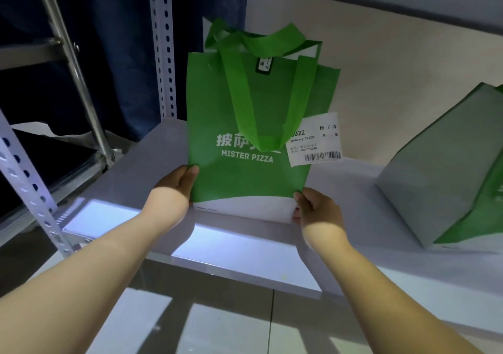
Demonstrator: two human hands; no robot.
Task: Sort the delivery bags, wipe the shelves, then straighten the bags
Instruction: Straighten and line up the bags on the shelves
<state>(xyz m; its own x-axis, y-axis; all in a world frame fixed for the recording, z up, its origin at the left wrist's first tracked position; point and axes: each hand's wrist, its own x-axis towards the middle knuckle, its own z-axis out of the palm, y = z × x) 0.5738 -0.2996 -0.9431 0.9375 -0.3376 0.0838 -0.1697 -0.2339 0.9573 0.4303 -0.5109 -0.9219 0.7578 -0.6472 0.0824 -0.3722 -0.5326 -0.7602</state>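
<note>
Two hands are holding one green delivery bag [253, 125] upright on a pale shelf [130, 163], directly ahead of the person. The left hand [174, 190] is closing its fingers around the bag's lower left edge, and the right hand [317, 212] is pinching the lower right corner, so both are gripping it at an equal reach. The bag is standing with its long axis vertical, handles [261, 87] flopping forward over white lettering reading MISTER PIZZA, and a white delivery label [315, 140] (with a barcode) is sticking out at its right side. A second bag [446, 168] is lying tipped over well apart to the right, nearer the right hand. Judging by this, squaring the held bag is calling for both hands to be nudging its base evenly.
</note>
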